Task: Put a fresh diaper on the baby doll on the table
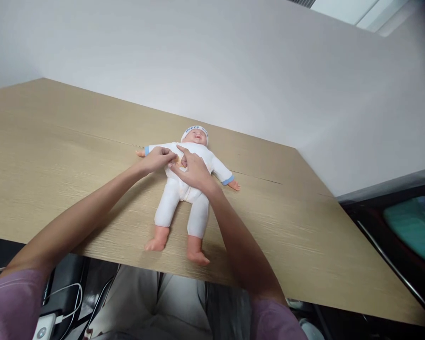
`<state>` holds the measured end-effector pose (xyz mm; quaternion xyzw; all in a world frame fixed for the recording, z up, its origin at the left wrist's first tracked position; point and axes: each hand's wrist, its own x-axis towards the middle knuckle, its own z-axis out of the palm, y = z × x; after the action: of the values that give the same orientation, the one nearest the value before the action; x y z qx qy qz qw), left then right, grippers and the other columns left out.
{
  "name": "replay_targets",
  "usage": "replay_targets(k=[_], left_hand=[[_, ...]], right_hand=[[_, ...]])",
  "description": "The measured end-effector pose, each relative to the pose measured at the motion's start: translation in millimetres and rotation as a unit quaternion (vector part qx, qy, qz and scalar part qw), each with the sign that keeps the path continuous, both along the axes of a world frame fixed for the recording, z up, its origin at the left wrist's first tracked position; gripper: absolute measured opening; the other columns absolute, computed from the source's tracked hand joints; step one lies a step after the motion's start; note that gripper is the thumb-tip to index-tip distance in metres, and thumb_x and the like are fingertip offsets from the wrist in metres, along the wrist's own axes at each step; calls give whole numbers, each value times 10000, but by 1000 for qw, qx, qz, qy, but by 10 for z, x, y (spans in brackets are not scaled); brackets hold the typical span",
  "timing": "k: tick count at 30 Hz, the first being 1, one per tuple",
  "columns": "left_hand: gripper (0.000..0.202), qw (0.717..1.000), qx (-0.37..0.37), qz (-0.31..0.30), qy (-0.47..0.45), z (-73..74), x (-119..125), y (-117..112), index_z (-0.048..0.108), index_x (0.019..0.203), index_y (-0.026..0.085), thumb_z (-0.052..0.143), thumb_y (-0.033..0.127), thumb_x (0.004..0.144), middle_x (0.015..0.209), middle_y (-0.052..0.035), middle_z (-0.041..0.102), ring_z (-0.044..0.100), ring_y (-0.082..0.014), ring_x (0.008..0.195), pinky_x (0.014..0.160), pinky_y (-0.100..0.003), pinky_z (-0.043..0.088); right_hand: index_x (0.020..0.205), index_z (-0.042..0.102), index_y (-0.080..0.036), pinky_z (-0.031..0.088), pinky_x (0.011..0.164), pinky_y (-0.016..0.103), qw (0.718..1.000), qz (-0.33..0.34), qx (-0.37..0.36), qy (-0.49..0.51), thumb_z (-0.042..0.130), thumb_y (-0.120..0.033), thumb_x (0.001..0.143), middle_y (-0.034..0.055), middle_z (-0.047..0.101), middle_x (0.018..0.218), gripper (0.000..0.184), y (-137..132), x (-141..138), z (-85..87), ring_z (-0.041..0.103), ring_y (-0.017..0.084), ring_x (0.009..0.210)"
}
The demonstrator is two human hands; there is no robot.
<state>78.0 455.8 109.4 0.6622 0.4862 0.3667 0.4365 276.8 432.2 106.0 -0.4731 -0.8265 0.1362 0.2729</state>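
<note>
A baby doll (184,193) in a white romper and white cap lies on its back on the wooden table (56,156), head toward the wall, bare feet near the front edge. My left hand (158,158) pinches the romper cloth at the doll's chest, fingers closed. My right hand (193,167) rests on the chest beside it, fingers curled on the same cloth with the index finger stretched toward the neck. What lies between the fingers at the chest opening is too small to make out.
A white wall (212,61) runs behind the table. Below the front edge I see my grey trousers (156,302), white cables and a small device (44,326) at the lower left. A dark surface with something teal (411,226) lies to the right.
</note>
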Motion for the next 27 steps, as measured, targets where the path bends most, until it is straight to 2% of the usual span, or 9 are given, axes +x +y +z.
replay_targets(k=[4,8,12,16,19,21,23,25,27], left_hand=[[438,999,18,38,0,-94,-193,-64,481,598,221,687,492,874,627,-3,489,403,-151,647,654,-312,320],[454,999,21,44,12,-244,-444,-132,466,601,231,702,511,869,602,11,438,358,-146,631,626,-308,292],[437,999,14,32,7,-403,-544,-139,483,585,237,695,521,840,594,14,426,363,-146,617,613,-313,272],[446,999,15,26,-16,-506,-527,-121,481,597,239,708,542,833,603,9,453,389,-152,627,615,-309,279],[424,999,8,24,-30,-545,-508,-128,490,614,237,712,518,841,611,13,462,392,-148,623,611,-305,281],[407,999,7,24,-40,-558,-497,-139,498,620,234,706,494,854,614,18,458,388,-145,625,611,-305,284],[396,998,8,28,-50,-564,-486,-149,504,623,231,694,476,869,617,24,451,385,-143,628,612,-305,289],[395,998,10,33,-60,-566,-472,-154,502,619,231,688,464,878,617,26,448,387,-144,632,618,-308,300],[404,997,10,37,-68,-561,-457,-155,498,609,232,688,458,885,611,28,443,389,-146,634,628,-315,313]], right_hand=[[1433,725,-221,530,1093,504,999,20,42,23,646,-425,1087,99,751,1125,409,-12,129,32,673,318,1096],[1417,733,-255,439,1234,626,997,-4,73,-3,738,-433,1027,146,717,1447,429,-61,198,91,571,418,1413],[1424,704,-275,305,1347,666,998,39,42,5,740,-376,991,95,773,1405,446,-12,150,151,630,389,1379],[1389,711,-248,469,1217,588,999,34,34,11,670,-221,943,94,793,1210,450,176,25,192,696,348,1199],[1299,758,-223,508,1161,555,998,33,54,-21,651,-157,913,132,755,1216,406,274,-52,241,668,363,1248],[1216,792,-226,496,1174,553,993,69,83,-44,610,-135,928,146,733,1286,353,281,-74,311,646,363,1290],[1133,820,-249,502,1158,529,982,150,86,-75,546,-107,946,123,748,1280,361,255,-68,403,661,339,1251],[1061,839,-275,523,1113,498,961,241,51,-122,532,-108,947,80,791,1185,368,222,-41,483,695,311,1147],[1026,854,-293,524,1113,502,941,294,15,-167,580,-154,946,49,825,1100,318,203,-5,514,715,304,1087]])
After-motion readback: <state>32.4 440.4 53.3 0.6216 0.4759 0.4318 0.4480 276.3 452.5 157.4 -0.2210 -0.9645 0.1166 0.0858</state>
